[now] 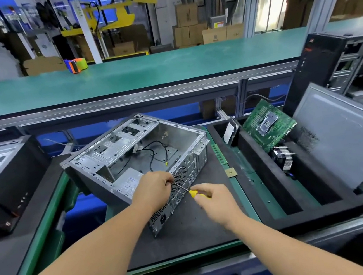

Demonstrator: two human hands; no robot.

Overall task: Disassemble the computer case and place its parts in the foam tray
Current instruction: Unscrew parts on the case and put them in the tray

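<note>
Right hand (215, 198) grips the yellow screwdriver (190, 192), tip at the rear panel of the computer case (137, 156). Left hand (154, 190) curls its fingers round the shaft near the tip, resting on the case edge. Case lies open on the dark mat (194, 227) — thin stamped steel, stiff, likely sharp-edged, probably light gutted; grab by frame rails. Foam tray (262, 187) just right — soft black foam, holds green motherboard (268, 124) and finned heatsink (285, 159).

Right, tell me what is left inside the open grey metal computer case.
Inside the open grey metal computer case: loose black cables on the floor and a silver boxed power supply at the near corner. The left hand covers part of that corner.
</note>
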